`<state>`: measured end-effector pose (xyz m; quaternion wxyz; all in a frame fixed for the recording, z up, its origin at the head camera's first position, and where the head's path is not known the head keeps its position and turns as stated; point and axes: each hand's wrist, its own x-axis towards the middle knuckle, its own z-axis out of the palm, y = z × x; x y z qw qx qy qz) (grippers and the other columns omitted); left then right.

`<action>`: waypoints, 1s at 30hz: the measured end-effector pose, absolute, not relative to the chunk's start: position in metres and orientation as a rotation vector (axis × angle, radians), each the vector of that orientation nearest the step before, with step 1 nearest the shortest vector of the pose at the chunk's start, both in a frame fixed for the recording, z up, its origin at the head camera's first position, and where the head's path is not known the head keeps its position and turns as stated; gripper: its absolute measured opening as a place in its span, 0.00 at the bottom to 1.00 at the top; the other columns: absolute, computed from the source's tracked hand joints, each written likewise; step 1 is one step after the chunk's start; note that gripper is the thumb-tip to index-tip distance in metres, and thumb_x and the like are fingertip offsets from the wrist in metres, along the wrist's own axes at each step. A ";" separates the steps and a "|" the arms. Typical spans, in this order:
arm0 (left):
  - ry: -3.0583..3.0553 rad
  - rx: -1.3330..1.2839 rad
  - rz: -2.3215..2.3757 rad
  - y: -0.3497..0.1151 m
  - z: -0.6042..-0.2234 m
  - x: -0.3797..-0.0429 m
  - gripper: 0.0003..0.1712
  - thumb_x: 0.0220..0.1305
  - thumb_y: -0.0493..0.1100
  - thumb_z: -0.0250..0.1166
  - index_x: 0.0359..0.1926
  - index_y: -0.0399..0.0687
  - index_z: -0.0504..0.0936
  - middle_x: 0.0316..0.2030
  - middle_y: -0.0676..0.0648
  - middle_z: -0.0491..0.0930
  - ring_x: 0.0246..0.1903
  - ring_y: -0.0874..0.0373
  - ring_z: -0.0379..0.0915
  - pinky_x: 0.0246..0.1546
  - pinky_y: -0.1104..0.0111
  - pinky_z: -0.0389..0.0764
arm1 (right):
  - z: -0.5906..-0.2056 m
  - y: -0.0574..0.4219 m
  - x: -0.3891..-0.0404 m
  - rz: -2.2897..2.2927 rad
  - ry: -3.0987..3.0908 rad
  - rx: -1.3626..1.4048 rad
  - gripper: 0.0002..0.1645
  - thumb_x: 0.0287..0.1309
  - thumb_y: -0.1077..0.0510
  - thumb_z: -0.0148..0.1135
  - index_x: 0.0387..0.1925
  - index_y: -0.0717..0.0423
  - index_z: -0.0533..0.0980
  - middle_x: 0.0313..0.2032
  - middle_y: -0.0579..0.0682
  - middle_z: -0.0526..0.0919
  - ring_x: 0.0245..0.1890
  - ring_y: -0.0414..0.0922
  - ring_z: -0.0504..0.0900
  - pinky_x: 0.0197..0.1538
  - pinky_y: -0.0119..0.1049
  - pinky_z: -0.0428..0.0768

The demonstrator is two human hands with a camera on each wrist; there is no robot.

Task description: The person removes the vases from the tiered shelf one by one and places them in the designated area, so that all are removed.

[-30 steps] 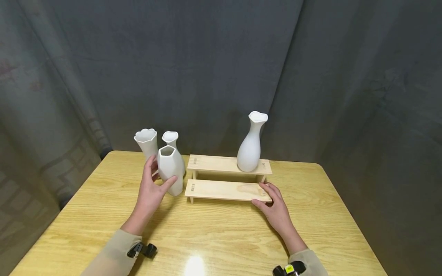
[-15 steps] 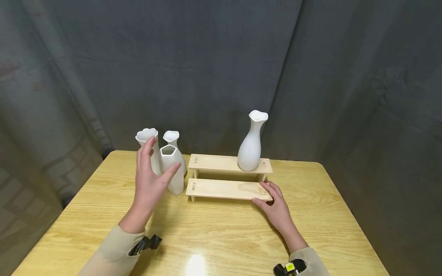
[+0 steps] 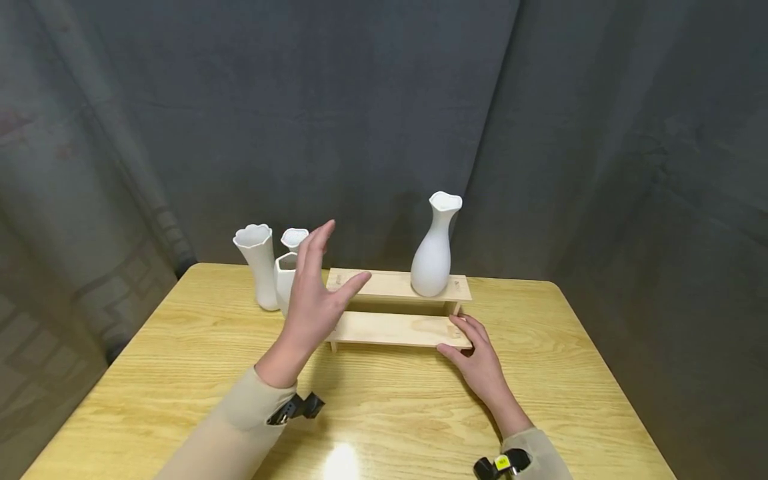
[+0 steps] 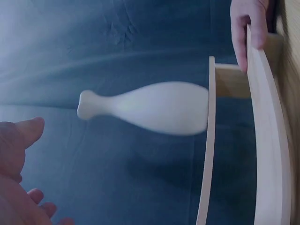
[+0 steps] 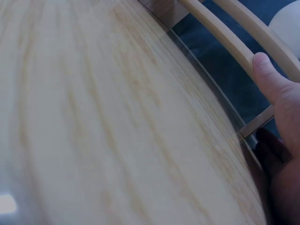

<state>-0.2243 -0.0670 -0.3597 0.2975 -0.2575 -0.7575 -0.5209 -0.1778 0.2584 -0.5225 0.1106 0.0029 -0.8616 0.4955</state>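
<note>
My left hand (image 3: 315, 300) is raised in front of the left end of a two-step wooden display stand (image 3: 396, 328), its thumb and fingers spread and holding nothing. My right hand (image 3: 480, 363) grips the right end of the stand's lower step, thumb at the front edge. On the right part of the upper step stands a white vase (image 3: 432, 263) with a narrow neck and wavy mouth; the left wrist view shows this bottle-shaped vase (image 4: 159, 108) lying sideways across the picture. A faceted white vase (image 3: 285, 280) is partly hidden behind my left hand.
Left of the stand, a tall white vase with a scalloped rim (image 3: 259, 270) and another white vase (image 3: 295, 238), mostly hidden, stand on the wooden table (image 3: 384, 413). A grey curtain (image 3: 336, 133) hangs behind the table.
My left hand has let go of the faceted vase, lifted, and moved right toward the stand's left end. The right hand stays on the lower step.
</note>
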 end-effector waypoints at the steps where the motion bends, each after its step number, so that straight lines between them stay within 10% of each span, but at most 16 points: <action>1: -2.023 -0.693 -1.400 -0.062 -0.359 -0.226 0.57 0.62 0.38 0.85 0.85 0.45 0.62 0.80 0.43 0.63 0.79 0.50 0.60 0.78 0.52 0.66 | -0.523 0.258 -0.178 1.456 -2.530 0.008 0.45 0.68 0.47 0.79 0.81 0.49 0.71 0.83 0.58 0.59 0.83 0.63 0.58 0.80 0.64 0.62; 30: -2.250 -0.741 -1.768 0.033 -0.391 -0.276 0.48 0.72 0.44 0.79 0.85 0.48 0.64 0.78 0.41 0.68 0.76 0.43 0.67 0.76 0.46 0.70 | -0.529 0.252 -0.175 1.465 -2.512 0.016 0.44 0.66 0.49 0.81 0.79 0.48 0.74 0.82 0.56 0.62 0.82 0.62 0.61 0.80 0.63 0.64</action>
